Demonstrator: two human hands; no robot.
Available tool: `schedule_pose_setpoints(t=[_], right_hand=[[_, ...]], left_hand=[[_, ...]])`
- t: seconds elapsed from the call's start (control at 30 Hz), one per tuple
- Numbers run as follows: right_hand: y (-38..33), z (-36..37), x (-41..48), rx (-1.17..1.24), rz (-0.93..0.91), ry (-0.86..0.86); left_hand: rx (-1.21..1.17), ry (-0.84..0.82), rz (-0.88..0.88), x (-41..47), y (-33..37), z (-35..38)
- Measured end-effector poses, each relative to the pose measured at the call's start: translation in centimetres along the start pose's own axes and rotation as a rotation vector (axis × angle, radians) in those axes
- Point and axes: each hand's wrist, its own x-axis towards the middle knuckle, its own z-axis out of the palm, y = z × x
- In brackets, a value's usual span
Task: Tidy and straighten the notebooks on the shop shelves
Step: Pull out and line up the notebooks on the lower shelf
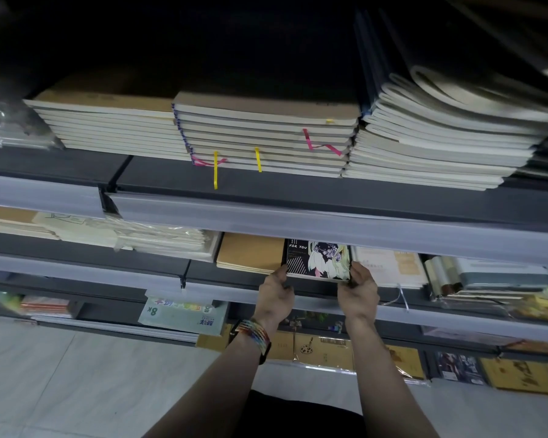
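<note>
Holding black "FOR YOU" notebook [318, 260] by its near corners: left hand [276, 295] and right hand [358, 294] both pinching it, fingers [360, 270] curled round the edges. Lying on middle shelf [203, 270], between kraft-brown stack [250, 252] and white notebooks [389, 268], far end tucking under price rail [329, 229].

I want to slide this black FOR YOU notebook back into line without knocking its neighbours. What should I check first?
1. Left hand grips the black illustrated "FOR YOU" notebook at its near left corner: ok.
2. Right hand grips its near right corner: ok.
3. Front edge parallel to the dark shelf lip: ok.
4. Overlap with the brown kraft notebook stack on its left: cannot tell.
5. Space behind, hidden by the grey price rail: cannot tell.
</note>
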Motion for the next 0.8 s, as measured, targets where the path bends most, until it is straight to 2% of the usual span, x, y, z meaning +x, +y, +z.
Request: schedule_pose_setpoints(t=[0.4,0.7,0.8], right_hand=[[-0.1,-0.1,-0.3,0.102,0.039,0.014],[-0.7,-0.1,-0.7,0.031,0.096,0.081],[-1.8,-0.2,-0.9,0.059,0.172,0.128]], left_hand=[[-0.051,0.019,-0.063,0.8,-0.5,0.8],[-0.445,0.036,-0.306,0.9,0.5,0.5],[-0.584,-0.03,-0.282,0.9,0.2,0.5]])
